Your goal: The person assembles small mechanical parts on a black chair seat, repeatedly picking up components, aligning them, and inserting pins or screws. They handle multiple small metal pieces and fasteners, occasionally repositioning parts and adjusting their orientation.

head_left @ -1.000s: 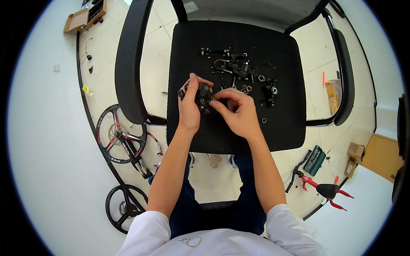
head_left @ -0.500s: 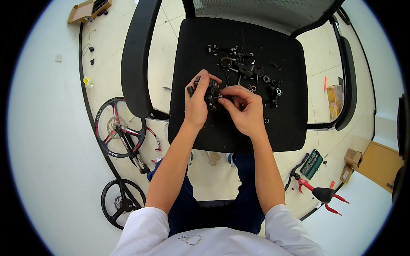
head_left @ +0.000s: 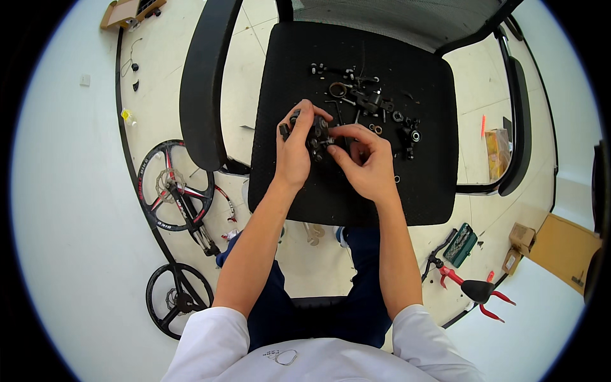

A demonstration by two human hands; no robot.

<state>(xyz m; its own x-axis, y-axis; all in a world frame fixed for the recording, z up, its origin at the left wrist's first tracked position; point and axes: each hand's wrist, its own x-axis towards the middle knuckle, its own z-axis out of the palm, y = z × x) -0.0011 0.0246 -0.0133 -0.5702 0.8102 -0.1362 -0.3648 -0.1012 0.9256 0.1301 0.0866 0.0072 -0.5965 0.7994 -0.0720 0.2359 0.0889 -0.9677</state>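
Gripping dark mechanical assembly (head_left: 319,132) in left hand (head_left: 294,149), over chair seat (head_left: 423,197), nearer left edge; pinching small metal part (head_left: 328,141) against it with right hand (head_left: 370,163); apparently mid-adjustment, next likely needing steady support.

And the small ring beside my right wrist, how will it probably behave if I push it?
The small ring lies flat, so it would probably slide rather than roll. Its open centre and small size suggest little weight.
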